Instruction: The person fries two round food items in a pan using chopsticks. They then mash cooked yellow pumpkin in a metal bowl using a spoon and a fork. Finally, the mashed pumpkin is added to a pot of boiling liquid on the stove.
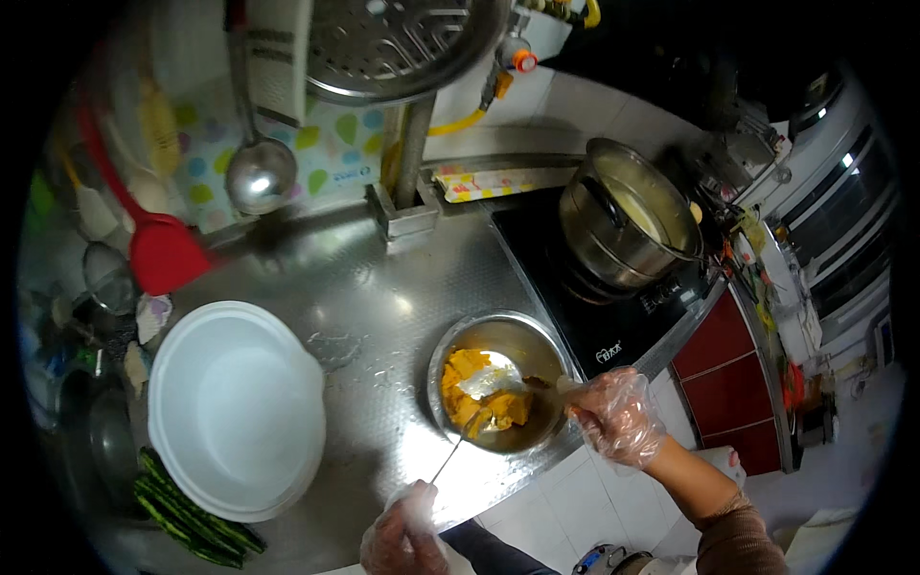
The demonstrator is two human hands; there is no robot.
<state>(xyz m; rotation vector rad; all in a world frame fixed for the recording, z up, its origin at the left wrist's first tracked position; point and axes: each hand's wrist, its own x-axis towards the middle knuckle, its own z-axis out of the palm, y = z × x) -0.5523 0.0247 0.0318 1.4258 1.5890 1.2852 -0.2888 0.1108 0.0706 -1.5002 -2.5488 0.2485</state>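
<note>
A round steel bowl [435, 402] stands on the metal worktop, holding orange mash [463, 366] with a patch of white powder [492, 379] on it. My left hand [404, 535], in a clear plastic glove, grips the thin metal handle of a utensil [447, 463], whose far end is in the mash. At the bowl's right rim is my right hand [618, 417], also gloved, with bent fingers. A dark, narrow thing reaches from near its fingertips into the bowl; whether the hand holds it or the rim cannot be told.
A large white plastic basin [237, 410] stands left, beside green striped vegetables [194, 517]. A steel pot [611, 237] with pale contents sits on a black cooktop [575, 316] at the back right. A ladle [261, 176] and a red spatula [164, 251] hang at the back left.
</note>
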